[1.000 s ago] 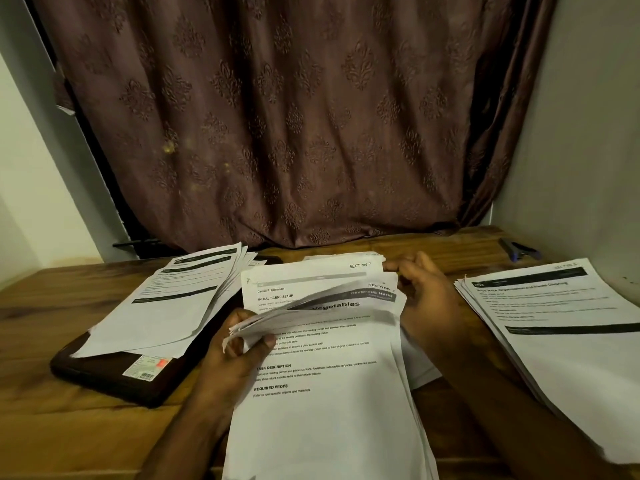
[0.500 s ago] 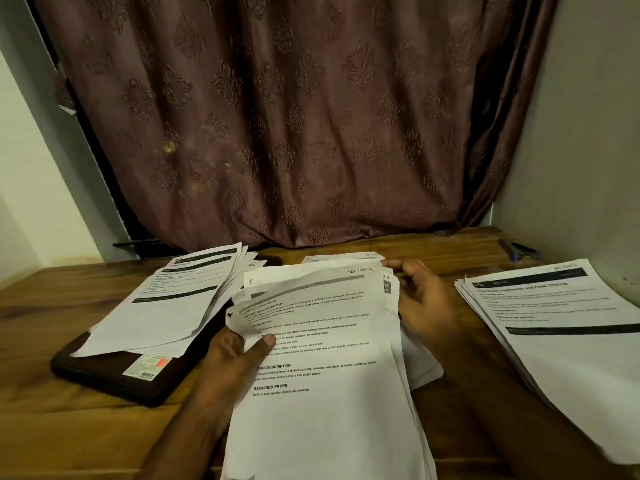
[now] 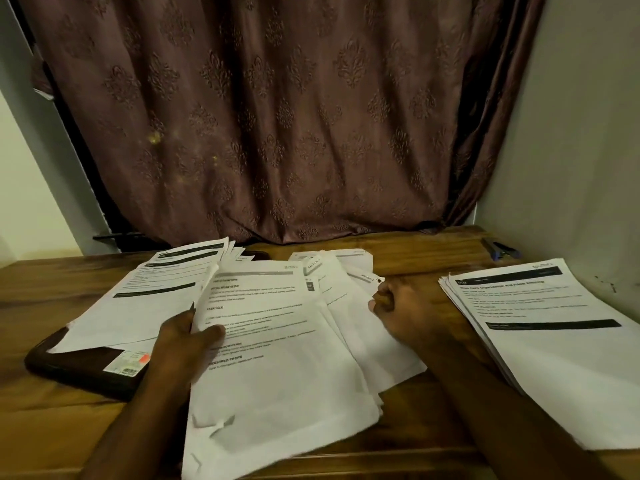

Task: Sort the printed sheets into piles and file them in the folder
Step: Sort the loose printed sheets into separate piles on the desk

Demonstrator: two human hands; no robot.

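- the wooden surface [image 3: 415,247] carries three paper groups: a pile on the dark folder [image 3: 86,372] at left of frame, the unsorted stack [image 3: 284,393] in the lower centre, and a sorted pile [image 3: 554,341] at right.
- the stack's long axis runs from the bottom edge up toward the curtain [image 3: 277,116].
- the left hand [image 3: 183,344] pinches the stack's left edge, thumb on top.
- the right hand [image 3: 405,306], fingers curled, grips loose sheets at the stack's upper right; it sits nearer the right pile, so that is likely the next drop.
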